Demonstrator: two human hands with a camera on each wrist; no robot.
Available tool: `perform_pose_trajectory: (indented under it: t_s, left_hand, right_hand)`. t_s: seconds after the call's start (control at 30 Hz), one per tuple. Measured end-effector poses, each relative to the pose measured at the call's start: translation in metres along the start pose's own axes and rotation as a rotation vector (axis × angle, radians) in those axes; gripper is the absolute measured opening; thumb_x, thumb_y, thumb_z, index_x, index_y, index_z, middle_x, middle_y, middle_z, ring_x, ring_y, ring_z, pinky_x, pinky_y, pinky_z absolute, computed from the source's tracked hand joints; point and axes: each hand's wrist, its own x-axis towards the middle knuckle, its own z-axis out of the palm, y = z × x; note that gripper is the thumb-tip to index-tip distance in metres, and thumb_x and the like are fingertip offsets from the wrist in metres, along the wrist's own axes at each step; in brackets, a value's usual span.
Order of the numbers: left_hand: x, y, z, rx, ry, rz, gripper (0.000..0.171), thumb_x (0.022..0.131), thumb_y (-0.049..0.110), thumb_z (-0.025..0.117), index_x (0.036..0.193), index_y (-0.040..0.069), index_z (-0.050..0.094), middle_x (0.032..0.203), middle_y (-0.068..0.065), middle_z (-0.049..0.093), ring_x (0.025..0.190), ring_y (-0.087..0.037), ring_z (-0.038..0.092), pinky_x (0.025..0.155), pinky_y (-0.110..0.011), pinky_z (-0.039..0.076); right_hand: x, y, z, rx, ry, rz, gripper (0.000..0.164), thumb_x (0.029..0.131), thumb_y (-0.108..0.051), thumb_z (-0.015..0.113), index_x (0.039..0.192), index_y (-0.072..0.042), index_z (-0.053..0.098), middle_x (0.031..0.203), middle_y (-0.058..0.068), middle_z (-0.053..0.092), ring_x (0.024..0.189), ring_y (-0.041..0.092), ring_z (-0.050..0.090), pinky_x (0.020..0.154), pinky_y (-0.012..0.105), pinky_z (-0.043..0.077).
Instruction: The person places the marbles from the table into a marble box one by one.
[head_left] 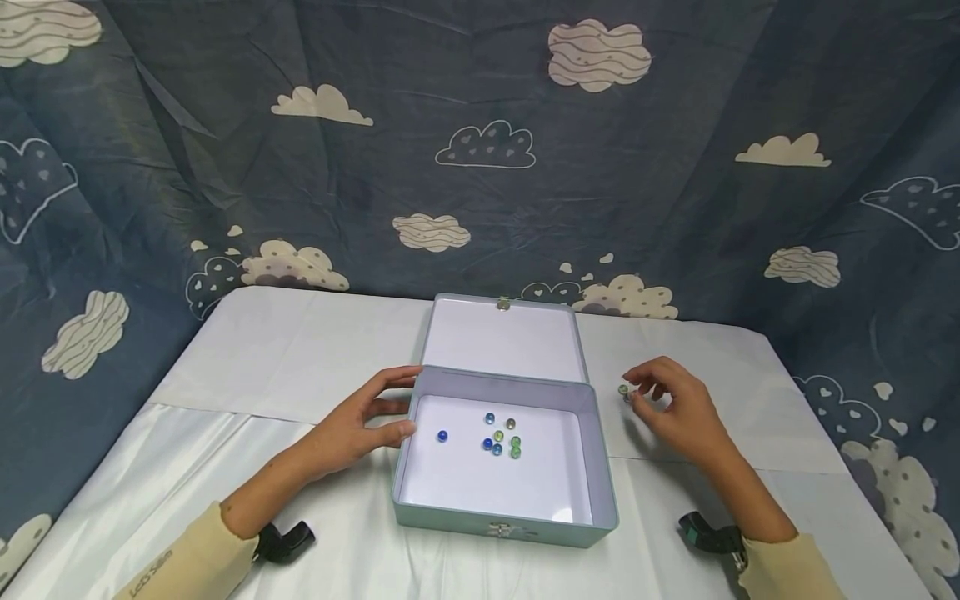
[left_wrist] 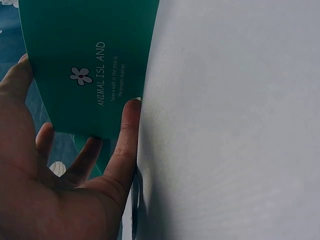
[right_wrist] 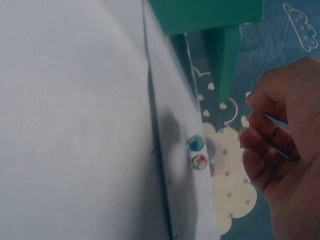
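Note:
An open tin box point(head_left: 506, 535), pale green outside and lilac inside, holds several glass marbles in blue, green and amber; one blue marble point(head_left: 442, 436) lies apart on the left. My left hand point(head_left: 341, 433) rests against the box's left side with fingers extended. In the left wrist view, thumb and fingertips touch its green wall point(left_wrist: 85, 45), printed "ANIMAL ISLAND". Right of the box, my right hand point(head_left: 678, 408) hovers with loosely bent fingers beside a greenish marble point(head_left: 623, 389). The right wrist view shows two marbles, one blue-green point(right_wrist: 195, 143) and one red-white point(right_wrist: 199, 162), apart from the fingers.
The box's hinged lid point(head_left: 506, 337) lies back behind it, its metal clasp point(head_left: 503, 304) at the far edge. White cloth point(head_left: 300, 358) with fold lines covers the table. A dark cloud-patterned curtain point(head_left: 480, 200) surrounds the table's back and sides.

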Motion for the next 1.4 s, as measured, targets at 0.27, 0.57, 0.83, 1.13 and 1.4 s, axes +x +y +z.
perform_pose_trajectory:
  t_s: [0.27, 0.57, 0.83, 1.13, 1.4]
  left_hand:
    - [0.000, 0.000, 0.000, 0.007, 0.002, 0.007, 0.075, 0.101, 0.022, 0.077, 0.163, 0.034, 0.037, 0.166, -0.011, 0.036, 0.141, -0.043, 0.053, 0.086, -0.039, 0.065]
    - [0.000, 0.000, 0.001, 0.015, 0.004, 0.020, 0.074, 0.101, 0.022, 0.076, 0.163, 0.032, 0.037, 0.166, -0.012, 0.037, 0.141, -0.043, 0.053, 0.085, -0.039, 0.065]
    - [-0.003, 0.000, 0.000, 0.011, 0.013, 0.005, 0.076, 0.101, 0.023, 0.077, 0.163, 0.035, 0.036, 0.166, -0.010, 0.036, 0.140, -0.041, 0.054, 0.086, -0.038, 0.065]
    - [-0.002, 0.002, 0.001, 0.005, 0.005, -0.003, 0.077, 0.100, 0.025, 0.078, 0.164, 0.034, 0.035, 0.167, -0.009, 0.035, 0.141, -0.040, 0.053, 0.087, -0.037, 0.065]
    - [-0.001, 0.002, 0.002, 0.005, 0.008, -0.004, 0.076, 0.100, 0.024, 0.078, 0.163, 0.035, 0.036, 0.167, -0.010, 0.036, 0.141, -0.040, 0.053, 0.087, -0.038, 0.065]
  right_hand:
    - [-0.004, 0.007, 0.002, -0.077, -0.062, 0.151, 0.025, 0.088, 0.004, 0.076, 0.112, -0.003, 0.074, 0.104, 0.010, 0.069, 0.090, 0.025, 0.061, 0.076, 0.035, 0.054]
    - [-0.007, 0.017, 0.005, -0.153, -0.150, 0.272, 0.029, 0.091, -0.003, 0.073, 0.119, 0.000, 0.073, 0.111, 0.015, 0.067, 0.090, 0.026, 0.062, 0.076, 0.041, 0.056]
    - [-0.007, 0.017, 0.007, -0.134, -0.168, 0.282, 0.022, 0.090, -0.001, 0.075, 0.111, -0.002, 0.073, 0.104, 0.012, 0.068, 0.089, 0.024, 0.062, 0.076, 0.038, 0.056]
    - [-0.011, 0.019, 0.007, -0.162, -0.162, 0.300, 0.016, 0.087, -0.001, 0.078, 0.102, -0.004, 0.073, 0.093, 0.008, 0.067, 0.083, 0.023, 0.058, 0.072, 0.039, 0.052]
    - [-0.011, 0.023, 0.005, -0.168, -0.103, 0.257, 0.014, 0.085, 0.000, 0.076, 0.098, -0.006, 0.072, 0.086, 0.004, 0.066, 0.077, 0.019, 0.056, 0.065, 0.030, 0.049]
